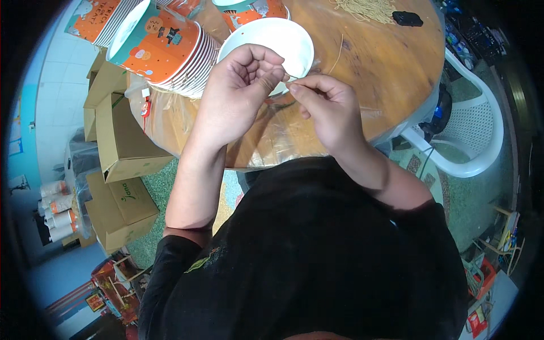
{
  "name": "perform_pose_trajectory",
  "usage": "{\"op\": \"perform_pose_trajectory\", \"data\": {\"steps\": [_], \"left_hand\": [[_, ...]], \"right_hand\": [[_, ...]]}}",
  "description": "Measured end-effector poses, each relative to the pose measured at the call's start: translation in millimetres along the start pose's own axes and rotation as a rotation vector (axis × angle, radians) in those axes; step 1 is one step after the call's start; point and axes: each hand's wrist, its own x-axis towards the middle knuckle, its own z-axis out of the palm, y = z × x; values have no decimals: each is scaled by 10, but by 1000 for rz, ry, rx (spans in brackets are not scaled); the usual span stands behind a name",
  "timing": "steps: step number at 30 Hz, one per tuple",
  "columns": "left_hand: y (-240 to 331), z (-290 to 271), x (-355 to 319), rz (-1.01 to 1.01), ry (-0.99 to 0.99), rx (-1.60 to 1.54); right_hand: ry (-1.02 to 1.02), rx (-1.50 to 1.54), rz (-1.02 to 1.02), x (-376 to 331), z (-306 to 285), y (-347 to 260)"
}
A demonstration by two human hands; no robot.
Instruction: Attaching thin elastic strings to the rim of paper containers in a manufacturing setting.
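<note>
My left hand (238, 93) and my right hand (331, 110) meet fingertip to fingertip over the table's near part. Both are closed in a pinch, with a thin string (293, 77) faintly visible between them. Most of it is hidden by the fingers. Just behind the hands stands a white paper bucket (292, 42), its pale inside facing up. To the left leans a stack of nested orange and teal paper buckets (161, 48) with cartoon prints, close to my left wrist.
More printed buckets (258, 12) stand at the back of the round wooden table (391, 73), which has clear plastic over it. A bundle of tan strings (365, 8) lies far right beside a small black object (408, 18). Cardboard boxes (133, 136) stand left; a white plastic chair (476, 124) is right.
</note>
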Motion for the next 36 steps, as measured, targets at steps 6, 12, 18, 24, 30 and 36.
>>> {"op": "perform_pose_trajectory", "data": {"steps": [6,12,18,24,30,36], "left_hand": [[-10,-50,-23,-3,-62,-12],[-22,-82,-44,-48,-78,-3],[99,-24,-31,-164,-72,261],[83,-52,-11,-140,-85,394],[-7,-18,-5,-94,-1,279],[70,35,-27,-44,-44,525]], "right_hand": [[75,87,91,-35,86,-92],[95,121,126,-11,94,-110],[38,-14,41,29,25,-95],[-41,-44,33,101,-25,-145],[-92,-58,84,109,-79,-150],[-75,84,178,133,-84,-152]]}}
